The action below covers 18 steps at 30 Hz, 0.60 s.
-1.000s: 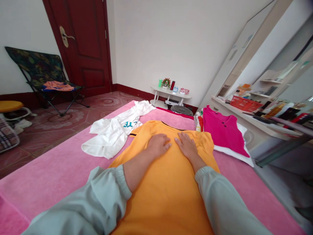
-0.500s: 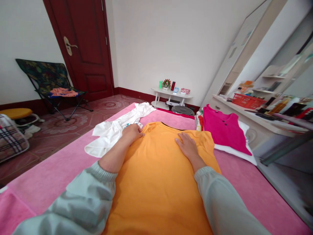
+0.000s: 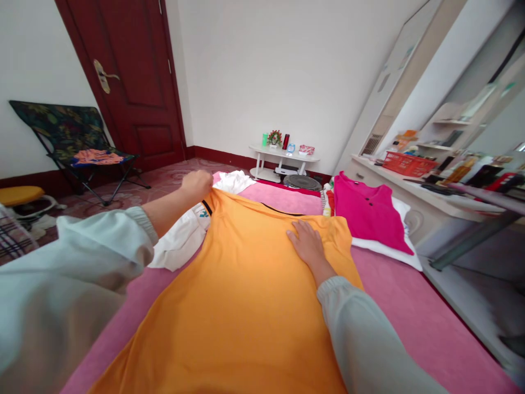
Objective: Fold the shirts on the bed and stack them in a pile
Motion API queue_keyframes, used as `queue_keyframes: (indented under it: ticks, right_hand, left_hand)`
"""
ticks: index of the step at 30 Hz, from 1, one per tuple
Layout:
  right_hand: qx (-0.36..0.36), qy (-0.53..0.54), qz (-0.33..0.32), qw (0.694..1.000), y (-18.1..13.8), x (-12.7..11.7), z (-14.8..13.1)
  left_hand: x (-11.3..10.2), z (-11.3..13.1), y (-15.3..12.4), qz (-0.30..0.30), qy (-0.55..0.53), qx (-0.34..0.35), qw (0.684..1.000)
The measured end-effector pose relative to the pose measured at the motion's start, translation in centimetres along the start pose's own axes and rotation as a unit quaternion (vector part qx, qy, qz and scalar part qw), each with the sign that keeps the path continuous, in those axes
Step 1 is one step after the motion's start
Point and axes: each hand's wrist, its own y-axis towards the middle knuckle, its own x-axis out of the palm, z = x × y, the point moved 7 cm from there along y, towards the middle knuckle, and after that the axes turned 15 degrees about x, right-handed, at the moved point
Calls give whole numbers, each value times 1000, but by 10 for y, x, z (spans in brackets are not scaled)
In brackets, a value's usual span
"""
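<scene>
An orange shirt [image 3: 246, 295] lies spread over the pink bed cover [image 3: 394, 295]. My left hand [image 3: 198, 185] is closed on the shirt's left shoulder edge and holds that edge lifted off the bed. My right hand [image 3: 305, 244] lies flat and open on the shirt's upper right part, fingers stretched out. Under the lifted edge a crumpled white garment [image 3: 180, 241] with teal letters shows.
A magenta top [image 3: 367, 216] lies on a white pillow [image 3: 389, 251] at the right. Beyond it runs a white dresser with a red basket [image 3: 410, 164]. A small white table [image 3: 283, 156], a dark red door [image 3: 131, 82] and a folding chair [image 3: 69, 137] stand farther off.
My left hand slid from the shirt's middle to its left shoulder, closed on the edge and lifted it. My right hand stayed flat on the shirt.
</scene>
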Motion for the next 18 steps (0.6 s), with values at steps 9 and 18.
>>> queue_keyframes:
  ticks: [9,18]
  right_hand:
    - [5,-1,-10,1000,1,0,-1]
    - [139,175,133,966,3,-30,33]
  left_hand:
    - [28,54,18,42,-52,34,997]
    - [56,115,30,-9,-150,67,986]
